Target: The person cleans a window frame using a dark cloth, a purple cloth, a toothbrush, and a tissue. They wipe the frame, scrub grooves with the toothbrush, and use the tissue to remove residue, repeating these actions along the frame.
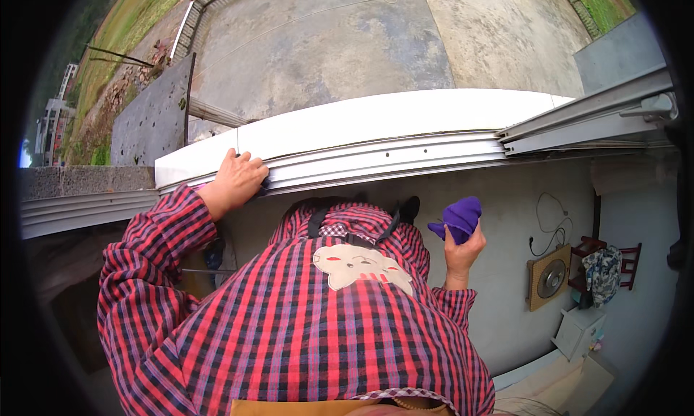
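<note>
My left hand (235,182) rests on the window's metal track (347,156), at the left part of the white sill (376,112). Its fingers are bent and close together. Something dark shows at the edge of the palm, too covered to name. Off to the right and below the track, my right hand (463,255) is closed round a bunched purple cloth (460,217), held in the air apart from the window. A red and black checked smock (303,322) with a pale cat-shaped patch (361,266) covers my front and arms.
A sliding window frame (593,112) stands at the track's right end. Outside are a concrete yard (318,47) and a grey slab (153,116). Indoors at right are an electric heater (551,277), its cord, a chair with clothing (603,271), and a small white cabinet (578,331).
</note>
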The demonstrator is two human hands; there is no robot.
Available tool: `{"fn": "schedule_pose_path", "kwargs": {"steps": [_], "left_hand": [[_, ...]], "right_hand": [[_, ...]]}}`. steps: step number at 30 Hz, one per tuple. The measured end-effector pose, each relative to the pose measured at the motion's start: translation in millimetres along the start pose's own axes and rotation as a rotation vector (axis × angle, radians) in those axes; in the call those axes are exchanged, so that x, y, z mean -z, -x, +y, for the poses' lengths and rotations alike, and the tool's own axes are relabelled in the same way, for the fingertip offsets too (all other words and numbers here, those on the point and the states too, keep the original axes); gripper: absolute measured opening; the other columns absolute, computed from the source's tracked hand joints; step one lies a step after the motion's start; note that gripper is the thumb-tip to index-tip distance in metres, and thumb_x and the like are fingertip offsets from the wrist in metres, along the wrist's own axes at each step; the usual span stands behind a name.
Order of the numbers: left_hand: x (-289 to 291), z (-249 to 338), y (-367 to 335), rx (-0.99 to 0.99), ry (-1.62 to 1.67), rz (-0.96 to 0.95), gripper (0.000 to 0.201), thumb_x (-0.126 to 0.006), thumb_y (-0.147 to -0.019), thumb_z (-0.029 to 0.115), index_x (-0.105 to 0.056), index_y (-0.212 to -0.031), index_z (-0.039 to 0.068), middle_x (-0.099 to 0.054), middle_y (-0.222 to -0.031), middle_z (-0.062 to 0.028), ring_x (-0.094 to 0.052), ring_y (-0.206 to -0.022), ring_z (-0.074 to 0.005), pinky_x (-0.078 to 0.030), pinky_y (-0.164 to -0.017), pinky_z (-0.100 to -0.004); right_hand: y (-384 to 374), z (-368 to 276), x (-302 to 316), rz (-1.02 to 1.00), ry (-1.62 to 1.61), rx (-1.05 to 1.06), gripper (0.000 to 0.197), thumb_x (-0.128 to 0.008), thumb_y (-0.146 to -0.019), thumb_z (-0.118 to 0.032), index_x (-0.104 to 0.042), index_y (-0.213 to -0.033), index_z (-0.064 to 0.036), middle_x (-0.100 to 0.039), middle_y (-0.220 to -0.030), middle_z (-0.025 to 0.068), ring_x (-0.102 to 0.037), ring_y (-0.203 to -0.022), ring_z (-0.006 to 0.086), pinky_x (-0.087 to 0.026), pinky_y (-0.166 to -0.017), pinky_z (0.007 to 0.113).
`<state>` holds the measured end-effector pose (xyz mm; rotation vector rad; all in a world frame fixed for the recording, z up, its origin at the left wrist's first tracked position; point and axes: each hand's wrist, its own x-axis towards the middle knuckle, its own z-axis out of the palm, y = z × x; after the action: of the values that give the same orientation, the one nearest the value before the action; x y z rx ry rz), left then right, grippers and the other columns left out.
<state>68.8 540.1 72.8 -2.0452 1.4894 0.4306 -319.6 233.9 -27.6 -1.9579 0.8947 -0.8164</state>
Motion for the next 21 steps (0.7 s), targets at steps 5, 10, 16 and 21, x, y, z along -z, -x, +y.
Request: {"fn": "schedule_pose_path", "kwargs": {"steps": [5, 10, 16, 21], "left_hand": [[-29, -24, 46, 0.125, -0.097, -0.053, 0.013, -0.061, -0.091, 0.016, -0.073, -0.096, 0.014, -0.069, -0.103, -0.0055, -0.066, -0.105, -0.0223, -0.046, -0.091, -0.0427], [-4, -31, 63, 0.35, 0.036, 0.119, 0.003, -0.064, -0.087, 0.011, -0.065, -0.09, 0.009, -0.065, -0.096, -0.008, -0.066, -0.101, -0.0272, -0.05, -0.084, -0.0434], [51, -19, 66, 0.482, 0.583, 0.643, 0.019, -0.067, -0.091, 0.008, -0.052, -0.098, -0.001, -0.057, -0.097, -0.0198, -0.06, -0.093, -0.0416, -0.049, -0.081, -0.047], [73, -1, 74, 0.69, 0.999, 0.957, 0.015, -0.064, -0.1, 0.011, -0.057, -0.103, -0.002, -0.049, -0.077, -0.0092, -0.045, -0.07, -0.0186, -0.042, -0.066, -0.0358]], "right_hand": [[-39, -9, 15, -0.051, 0.115, 0.25, 0.044, -0.08, -0.077, 0.001, -0.069, -0.119, 0.0032, -0.078, -0.1, 0.0145, -0.079, -0.091, 0.0311, -0.058, -0.085, 0.035], [-119, -76, 32, -0.185, 0.057, 0.325, 0.065, -0.081, -0.076, 0.002, -0.057, -0.137, 0.0024, -0.078, -0.103, 0.0141, -0.078, -0.096, 0.0279, -0.057, -0.087, 0.035], [-212, -156, 2, -0.436, 0.032, 0.372, 0.071, -0.08, -0.082, 0.0, -0.051, -0.146, -0.0098, -0.075, -0.099, 0.0123, -0.076, -0.094, 0.0214, -0.054, -0.086, 0.028], [-250, -149, -24, -0.558, 0.212, 0.538, 0.058, -0.078, -0.082, 0.0, -0.062, -0.136, -0.0117, -0.075, -0.112, 0.0132, -0.076, -0.099, 0.0279, -0.057, -0.087, 0.033]]}}
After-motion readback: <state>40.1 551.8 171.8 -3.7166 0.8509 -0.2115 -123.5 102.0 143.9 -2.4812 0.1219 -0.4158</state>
